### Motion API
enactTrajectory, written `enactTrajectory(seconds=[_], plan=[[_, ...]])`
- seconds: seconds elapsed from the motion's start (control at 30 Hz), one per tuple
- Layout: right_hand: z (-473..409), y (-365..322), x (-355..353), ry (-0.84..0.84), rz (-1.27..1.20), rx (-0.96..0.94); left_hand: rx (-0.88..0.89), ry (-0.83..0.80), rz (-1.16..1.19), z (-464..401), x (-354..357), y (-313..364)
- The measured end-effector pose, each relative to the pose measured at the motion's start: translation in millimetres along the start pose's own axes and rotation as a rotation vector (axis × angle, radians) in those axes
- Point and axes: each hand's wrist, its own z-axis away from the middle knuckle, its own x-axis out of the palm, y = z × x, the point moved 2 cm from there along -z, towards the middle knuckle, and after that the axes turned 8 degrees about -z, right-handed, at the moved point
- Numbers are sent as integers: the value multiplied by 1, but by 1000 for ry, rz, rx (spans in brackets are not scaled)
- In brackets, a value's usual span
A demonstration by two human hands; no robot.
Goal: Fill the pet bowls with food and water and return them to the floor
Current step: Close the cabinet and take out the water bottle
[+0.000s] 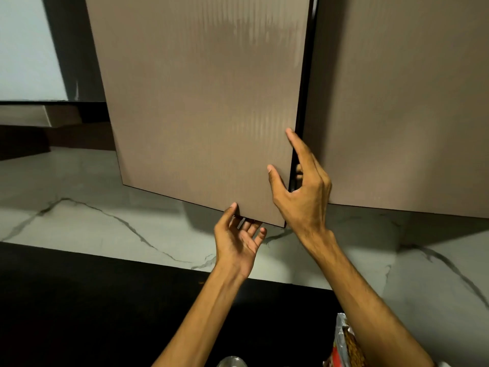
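Both hands, left hand point(239, 242) and right hand point(299, 186), gripped 1 cabinet door point(201, 107) edge; a steady, even swing was advisable.
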Motion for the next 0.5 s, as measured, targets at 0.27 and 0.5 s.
enactTrajectory(seconds=[0.27,0.5], plan=[[19,-72,3,51,51,-46,-81,-39,-37,55,-21,26],[39,-135,13,52,65,-99,-112,-39,-12,100,-45,52]])
